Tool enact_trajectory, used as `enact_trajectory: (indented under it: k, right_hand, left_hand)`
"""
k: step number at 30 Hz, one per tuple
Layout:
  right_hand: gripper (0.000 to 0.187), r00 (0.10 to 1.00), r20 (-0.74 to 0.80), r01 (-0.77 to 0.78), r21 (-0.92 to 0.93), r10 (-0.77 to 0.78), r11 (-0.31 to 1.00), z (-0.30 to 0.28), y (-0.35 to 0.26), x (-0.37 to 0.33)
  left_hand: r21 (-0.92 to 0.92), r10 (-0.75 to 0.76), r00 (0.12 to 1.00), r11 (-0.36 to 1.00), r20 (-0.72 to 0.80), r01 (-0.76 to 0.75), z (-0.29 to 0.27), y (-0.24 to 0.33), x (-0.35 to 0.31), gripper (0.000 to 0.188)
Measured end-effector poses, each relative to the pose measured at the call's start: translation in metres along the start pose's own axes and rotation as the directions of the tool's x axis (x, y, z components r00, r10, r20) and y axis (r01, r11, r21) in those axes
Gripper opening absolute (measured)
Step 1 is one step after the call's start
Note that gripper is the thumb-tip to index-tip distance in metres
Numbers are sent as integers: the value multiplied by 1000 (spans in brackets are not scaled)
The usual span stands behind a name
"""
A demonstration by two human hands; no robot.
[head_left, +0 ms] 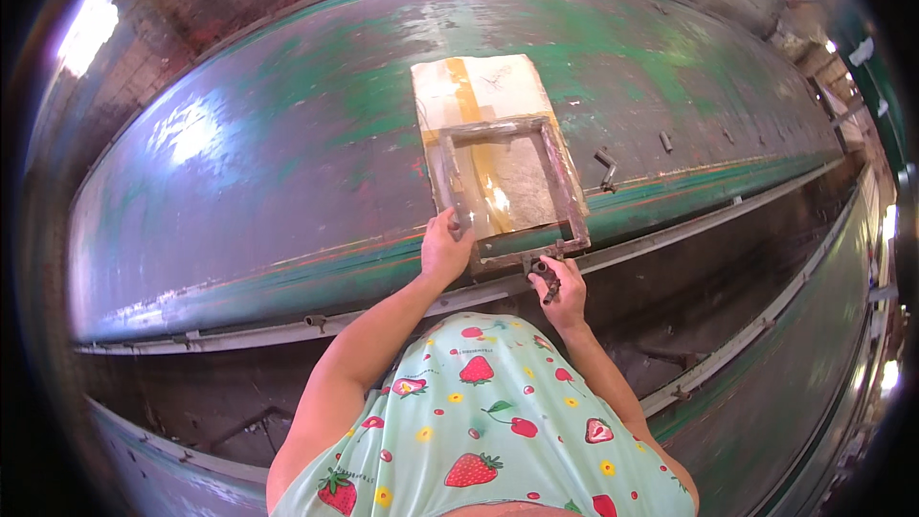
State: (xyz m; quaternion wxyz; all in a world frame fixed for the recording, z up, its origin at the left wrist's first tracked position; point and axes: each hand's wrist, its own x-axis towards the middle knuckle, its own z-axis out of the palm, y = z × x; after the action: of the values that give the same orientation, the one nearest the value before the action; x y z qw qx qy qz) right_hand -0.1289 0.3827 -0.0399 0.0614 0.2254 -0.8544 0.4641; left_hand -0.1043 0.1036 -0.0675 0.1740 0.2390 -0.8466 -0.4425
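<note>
While the head view looks down over the wearer's lap, a worn rectangular frame with narrow, brownish, scuffed rails [565,177] lies at the near edge of a long table with a smooth, patchy grey and green top [306,153]. Its open middle shows part of a flat, white, rough-edged board [436,96] beneath it, crossed lengthwise by a shiny strip of yellow-brown tape [466,91]. The left hand [446,249] is at the frame's near left side, its fingers bent and narrowly spaced; whether they wrap under the rail I cannot tell. The right hand [563,289] pinches a small, dark, knobbly metal fitting [543,273] between thumb and fingers, right at the frame's near rail. To the frame's right, on the tabletop, lie an angled piece of dull metal [607,170] and, farther off, a short metal cylinder [666,142]. A pale metal bar [670,231] runs along the table's near side. The wearer's mint-green fabric garment printed with strawberries and cherries [479,402] fills the bottom, and a rough block wall [220,0] stands behind the table.
</note>
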Motion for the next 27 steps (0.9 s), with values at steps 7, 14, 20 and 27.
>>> enact_trajectory:
  k: [7,14,20,27]
  right_hand:
    - [34,997,27,73,2,-73,997,2,10,7]
    - [34,990,0,139,-6,-139,990,7,15,16]
    - [34,994,5,110,-9,-110,994,10,12,14]
    - [33,996,-33,80,-41,-82,996,14,9,6]
  left_hand:
    - [296,-235,953,939,189,173,-2,31,13,86]
    - [309,-176,976,942,127,130,1,31,24,86]
    - [410,-286,918,898,274,158,-6,41,31,83]
    - [426,-189,974,897,122,120,-43,16,94,57]
